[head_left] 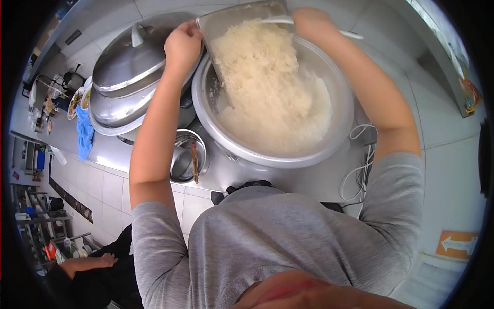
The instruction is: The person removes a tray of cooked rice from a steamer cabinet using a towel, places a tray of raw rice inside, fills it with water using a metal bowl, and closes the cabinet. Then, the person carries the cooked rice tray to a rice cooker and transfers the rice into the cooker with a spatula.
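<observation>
My left hand [183, 46] is closed on the left edge of a rectangular metal pan [242, 11], which is tipped over a large round pot [272, 160]. A mass of cooked white rice [257, 62] slopes from the pan down into the pot, where more rice lies with a haze over it. At the pan's right side, my right hand [315, 24] is wrapped round a pale long-handled utensil [352, 35]. The utensil's other end reaches over the pan's far part; its exact shape is partly hidden.
Left of the pot stands a large domed metal lid [126, 64]. A small metal pot [180, 162] with a brown-handled tool sits near the counter's front edge. White cables [350, 180] lie at right. A blue cloth [84, 131] hangs at left. Another person's hand [107, 260] shows lower left.
</observation>
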### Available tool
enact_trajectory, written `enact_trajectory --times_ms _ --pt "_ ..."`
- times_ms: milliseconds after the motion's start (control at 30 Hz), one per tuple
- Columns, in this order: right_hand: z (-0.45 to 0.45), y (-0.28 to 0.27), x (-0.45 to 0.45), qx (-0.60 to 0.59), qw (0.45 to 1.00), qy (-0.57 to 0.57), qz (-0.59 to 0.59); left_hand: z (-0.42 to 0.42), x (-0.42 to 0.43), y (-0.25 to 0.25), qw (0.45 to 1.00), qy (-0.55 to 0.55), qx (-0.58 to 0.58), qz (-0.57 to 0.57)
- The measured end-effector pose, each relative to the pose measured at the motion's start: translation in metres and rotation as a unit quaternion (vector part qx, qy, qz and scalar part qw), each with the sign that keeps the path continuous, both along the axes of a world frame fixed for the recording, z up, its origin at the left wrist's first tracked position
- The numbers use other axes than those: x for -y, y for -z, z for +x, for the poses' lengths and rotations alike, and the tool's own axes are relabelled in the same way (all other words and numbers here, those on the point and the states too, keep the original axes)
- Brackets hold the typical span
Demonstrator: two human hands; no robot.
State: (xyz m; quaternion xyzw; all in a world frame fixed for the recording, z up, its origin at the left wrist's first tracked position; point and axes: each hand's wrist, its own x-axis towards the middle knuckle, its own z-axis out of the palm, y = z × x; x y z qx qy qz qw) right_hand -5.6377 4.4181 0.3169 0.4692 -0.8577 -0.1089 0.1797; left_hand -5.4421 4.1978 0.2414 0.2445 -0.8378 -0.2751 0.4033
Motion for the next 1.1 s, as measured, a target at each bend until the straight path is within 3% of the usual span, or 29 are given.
enact_trajectory --times_ms 200,300,400,500,600,700,800,900,1000,1033,1100 --pt "0.005 -0.010 0.012 -0.074 0.995 0.021 -0.063 0.078 -0.017 0.007 0.998 0.055 -0.008 0.004" --pt "-0.014 0.009 0.027 -0.057 0.997 -0.046 0.032 0.106 -0.038 0.029 0.997 0.070 -0.017 0.022" --pt "-0.003 0.003 0.038 0.026 0.995 -0.043 0.085 0.119 -0.061 0.035 0.996 0.060 -0.014 0.064" --pt "-0.007 0.019 0.047 -0.006 0.978 -0.068 0.195 0.120 -0.082 0.035 0.993 0.067 -0.028 0.090" --pt "0.026 0.031 0.022 0.022 0.985 -0.111 0.129 0.116 -0.093 0.039 0.992 0.072 -0.045 0.095" --pt "0.054 0.034 -0.002 -0.027 0.968 -0.133 0.210 0.117 -0.104 0.040 0.991 0.075 -0.047 0.098" --pt "0.063 0.048 -0.028 0.017 0.970 -0.080 0.230 0.125 -0.105 0.041 0.991 0.070 -0.048 0.099" --pt "0.068 0.031 -0.046 0.090 0.985 -0.031 0.142 0.143 -0.107 0.040 0.995 0.032 -0.016 0.093" --pt "0.005 0.050 -0.046 0.045 0.992 -0.088 -0.078 0.160 -0.110 0.042 0.994 0.027 -0.019 0.106" --pt "-0.001 0.048 -0.036 0.036 0.994 -0.070 -0.076 0.164 -0.115 0.038 0.987 0.030 -0.025 0.154" --pt "0.001 0.043 -0.011 0.017 0.997 -0.035 -0.073 0.174 -0.117 0.039 0.990 0.029 -0.018 0.135"
